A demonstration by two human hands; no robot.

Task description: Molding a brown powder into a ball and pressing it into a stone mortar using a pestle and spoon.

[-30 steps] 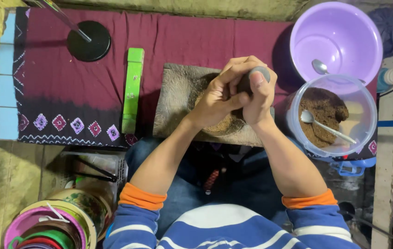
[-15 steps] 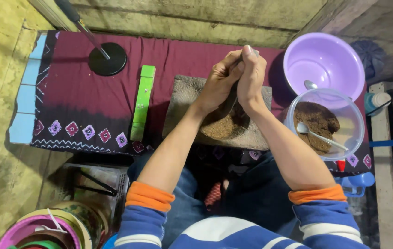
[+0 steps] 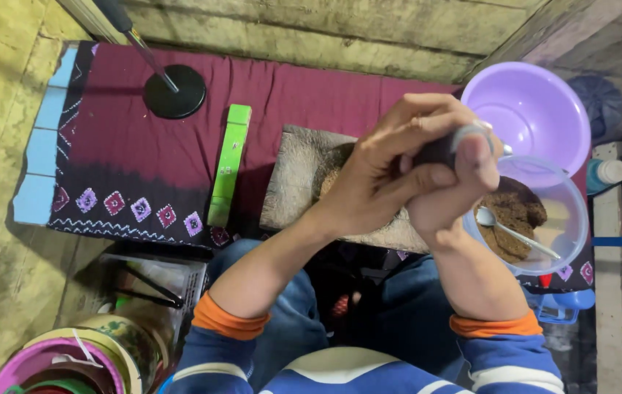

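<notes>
both hands clasp a dark roller above a stone slab.
left hand (image 3: pixel 380 171) and right hand (image 3: pixel 453 182) close around the dark roller (image 3: pixel 439 149); green flat package (image 3: pixel 228 164) at nine o'clock.

Left hand (image 3: pixel 380 171) and right hand (image 3: pixel 453 186) clasped together, raised, fingers curled.
</notes>
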